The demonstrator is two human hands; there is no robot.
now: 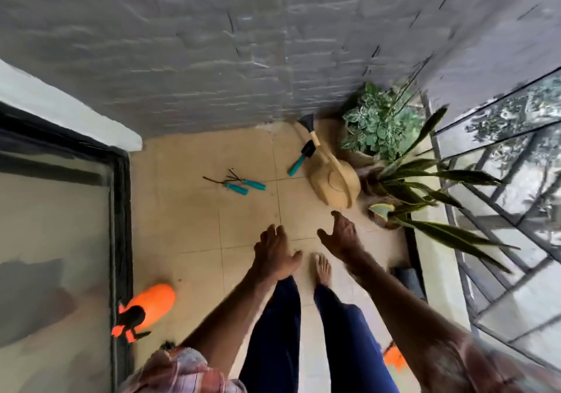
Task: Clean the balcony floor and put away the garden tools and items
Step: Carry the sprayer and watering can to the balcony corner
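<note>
Fingers (336, 217) of my right hand (341, 234) are spreading loosely open, gripping nothing, and hovering above the balcony floor (188, 210). The tan watering can (335, 184) is sitting on the tiles at their 12 o'clock, near them but not touching, its spout pointing away toward the grey wall (182, 43). My left hand (274, 253) is hanging just beside the right, at its 9 o'clock, relaxed and slightly curled, also holding nothing. A teal-handled trowel (300, 157) is lying against the can's spout, at 11 o'clock from my right hand. Two more teal-handled tools (244, 184) are lying crossed together at 11 o'clock from my left hand, well apart from it. An orange spray bottle (151, 303) is sitting by the glass door (54, 210) at 8 o'clock. Potted plants (382, 119) are crowding the corner at 1 o'clock, beside the can.
</note>
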